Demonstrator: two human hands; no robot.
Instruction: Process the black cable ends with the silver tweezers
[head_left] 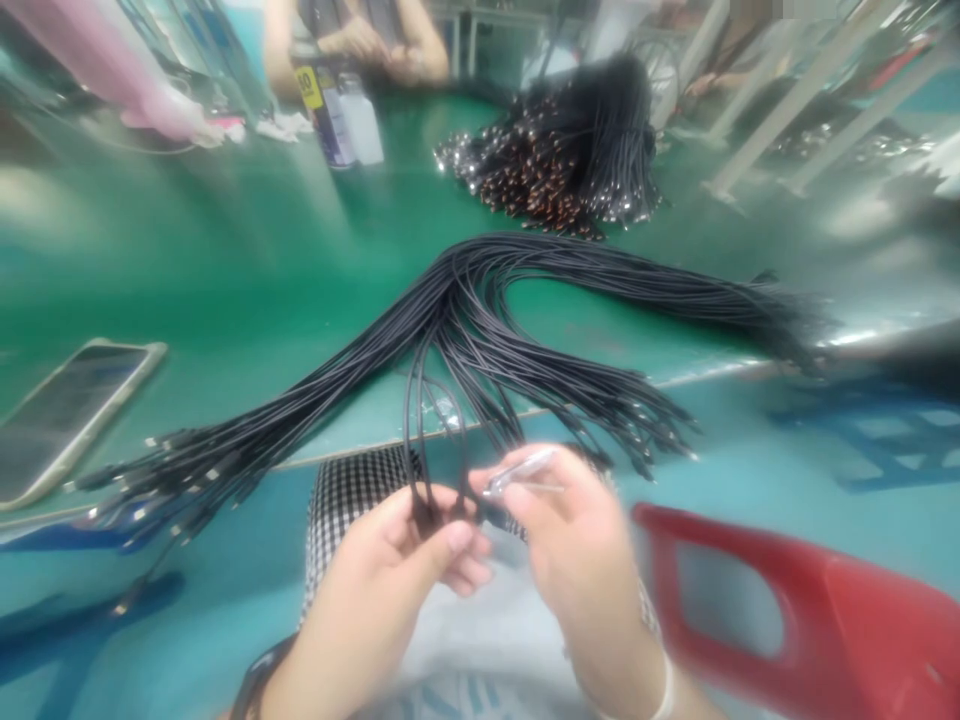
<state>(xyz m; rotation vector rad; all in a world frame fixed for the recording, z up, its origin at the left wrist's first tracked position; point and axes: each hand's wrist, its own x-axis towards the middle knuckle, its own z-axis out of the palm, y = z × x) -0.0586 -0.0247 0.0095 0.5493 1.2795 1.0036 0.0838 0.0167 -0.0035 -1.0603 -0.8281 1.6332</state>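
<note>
My left hand (409,550) is closed around the ends of several black cables (420,430), with the thumb lying over the connectors. These cables hang down over the table edge from a large bundle of black cables (487,260) spread across the green table. Just to the right, my right hand (574,530) pinches a small silvery tool (521,473) between thumb and fingers; blur hides its exact kind. Its fingertips are close beside the cable ends in my left hand. Metal-tipped connectors (645,420) lie at the bundle's near ends.
A phone (71,410) lies at the left table edge. Behind the bundle sit a second cable heap (570,150) and bottles (360,125). A red plastic stool or bin (840,590) stands at my right. Across the table, another person's hands (367,40) show.
</note>
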